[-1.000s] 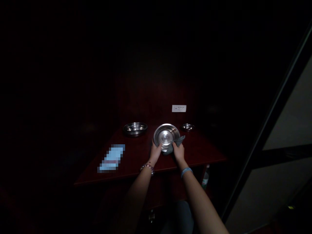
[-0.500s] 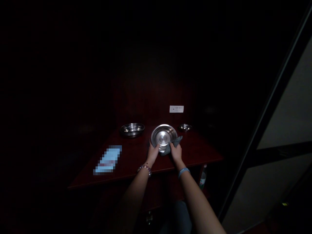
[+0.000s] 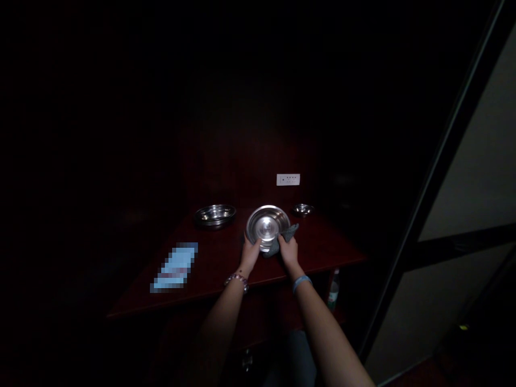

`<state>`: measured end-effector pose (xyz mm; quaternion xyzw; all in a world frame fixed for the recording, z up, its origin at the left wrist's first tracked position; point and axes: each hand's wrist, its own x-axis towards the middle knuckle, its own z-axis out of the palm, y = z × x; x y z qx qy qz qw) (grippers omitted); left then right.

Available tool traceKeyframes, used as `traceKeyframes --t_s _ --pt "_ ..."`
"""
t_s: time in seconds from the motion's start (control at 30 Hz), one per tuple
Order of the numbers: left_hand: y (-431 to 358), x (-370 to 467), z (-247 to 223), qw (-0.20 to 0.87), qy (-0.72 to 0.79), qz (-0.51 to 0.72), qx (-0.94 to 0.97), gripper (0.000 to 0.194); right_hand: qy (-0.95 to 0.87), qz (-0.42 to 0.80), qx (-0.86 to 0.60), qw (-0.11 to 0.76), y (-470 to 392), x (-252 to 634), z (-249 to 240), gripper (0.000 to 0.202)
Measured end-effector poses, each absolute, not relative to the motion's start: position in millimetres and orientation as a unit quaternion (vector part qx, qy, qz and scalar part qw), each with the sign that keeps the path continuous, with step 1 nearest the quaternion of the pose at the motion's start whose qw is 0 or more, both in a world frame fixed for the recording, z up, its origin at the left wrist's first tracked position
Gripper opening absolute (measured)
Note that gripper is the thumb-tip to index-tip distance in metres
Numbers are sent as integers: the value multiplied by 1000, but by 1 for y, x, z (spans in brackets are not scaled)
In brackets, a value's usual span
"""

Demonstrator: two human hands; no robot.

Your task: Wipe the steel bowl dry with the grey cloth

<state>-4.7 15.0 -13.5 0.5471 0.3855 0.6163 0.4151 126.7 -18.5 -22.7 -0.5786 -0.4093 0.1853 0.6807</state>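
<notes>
A shiny metal bowl (image 3: 266,226) is held tilted above the front part of the dark red desk, its inside facing me. My left hand (image 3: 250,255) grips the bowl's near left rim, thumb on the inner side. At the near right rim, my right hand (image 3: 288,251) is closed on a grey cloth (image 3: 274,247), pressing it against the bowl. One corner of the cloth sticks out to the right. Further back on the left lie stacked metal bowls (image 3: 215,216), and a small metal bowl (image 3: 303,210) sits at the back right.
The desk (image 3: 226,258) reaches to a back wall with a white socket panel (image 3: 288,179). A blurred pale blue item (image 3: 175,267) lies at the front left. Below the desk's right side stands a bottle (image 3: 333,290). A panelled door (image 3: 459,199) is at the right.
The whole view has shifted slightly, so everything appears a little further left. Both hands keep their hold on the bowl and cloth, with hardly any change in pose.
</notes>
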Motion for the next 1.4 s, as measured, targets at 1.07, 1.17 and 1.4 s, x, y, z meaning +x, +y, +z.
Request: traceKeyframes --t_s 1.07,1.17,1.4 --pt "18 -6 -16 412 382 617 551 59 -410 189 -572 685 -12 128 -28 26" --pt "18 -6 -16 417 380 615 551 59 -400 193 -578 684 -14 128 -26 25" --pt "18 -6 -16 417 375 617 552 59 -399 183 -576 689 -15 126 -25 24"
